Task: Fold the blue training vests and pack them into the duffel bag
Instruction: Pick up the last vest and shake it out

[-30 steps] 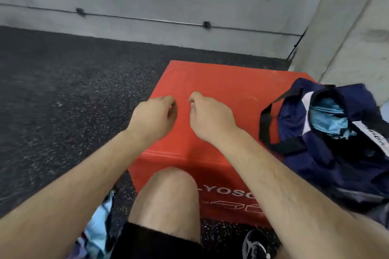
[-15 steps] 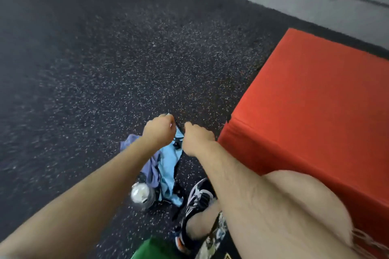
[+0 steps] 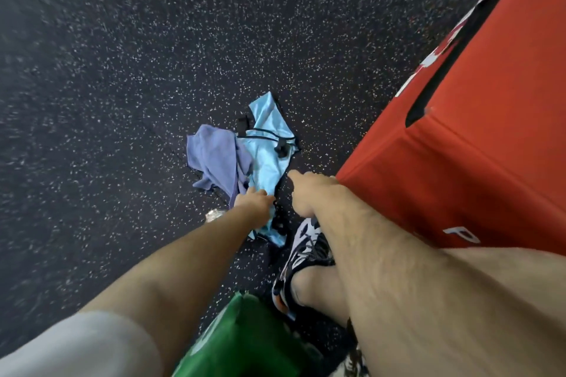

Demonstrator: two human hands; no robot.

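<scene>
A light blue training vest [image 3: 266, 147] with black trim lies crumpled on the dark speckled floor, partly under a purple cloth [image 3: 214, 159]. My left hand [image 3: 254, 202] reaches down onto the vest's near part, its fingers curled into the fabric. My right hand [image 3: 306, 193] hovers just to the right of the vest, its fingers curled with nothing visible in them. The duffel bag is out of view.
A big red foam box [image 3: 477, 138] fills the right side, its corner close to my right hand. My shoe [image 3: 306, 254] stands just below the vest. A green object [image 3: 245, 337] sits at the bottom, and a shiny bottle top [image 3: 214, 216] shows beside my left wrist.
My view swung from the red box and the duffel bag down to the floor on the left. Both hands dropped toward the vest, and my left hand now touches it.
</scene>
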